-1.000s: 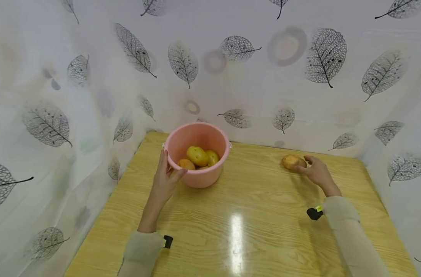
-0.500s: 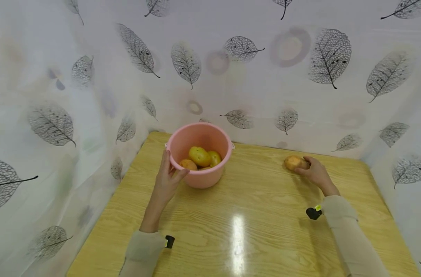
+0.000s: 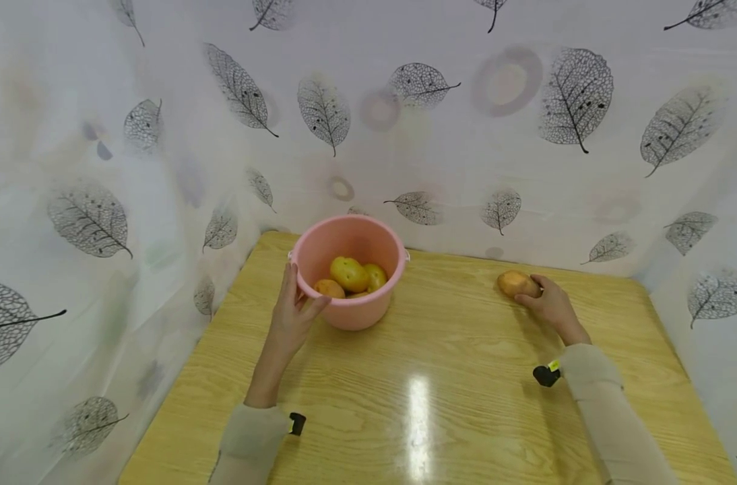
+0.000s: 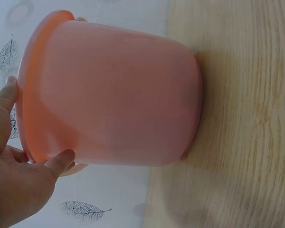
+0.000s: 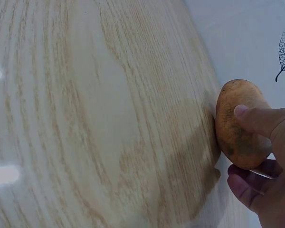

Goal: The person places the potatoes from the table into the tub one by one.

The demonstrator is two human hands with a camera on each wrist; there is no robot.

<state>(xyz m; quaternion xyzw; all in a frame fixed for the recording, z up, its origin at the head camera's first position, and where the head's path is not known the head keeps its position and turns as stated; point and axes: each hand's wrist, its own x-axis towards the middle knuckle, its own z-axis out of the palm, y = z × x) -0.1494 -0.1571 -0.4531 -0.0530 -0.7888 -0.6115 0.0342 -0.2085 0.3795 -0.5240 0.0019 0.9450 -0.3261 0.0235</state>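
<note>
A pink bucket (image 3: 359,316) stands upright at the back left of the table, with several yellow-brown potatoes (image 3: 348,273) inside. My left hand (image 3: 290,320) grips its near left rim, thumb and fingers on either side. From the left wrist view, the bucket's outer wall (image 4: 118,95) fills the middle, and the left hand (image 4: 19,175) holds the rim. Toward the back right, my right hand (image 3: 553,306) pinches a lone potato (image 3: 514,283). Up close in the right wrist view, the thumb lies across this potato (image 5: 237,126), which shows dark patches; the fingers curl beneath its end.
The wood-grain table (image 3: 453,377) reaches back to a pale curtain (image 3: 429,148) printed with leaves, which also closes off both sides. Small white handle lugs (image 3: 407,256) stick out from the bucket's rim.
My right fingers and thumb have closed in on the lone potato, and the right wrist has shifted slightly left. The left hand keeps its hold on the bucket rim.
</note>
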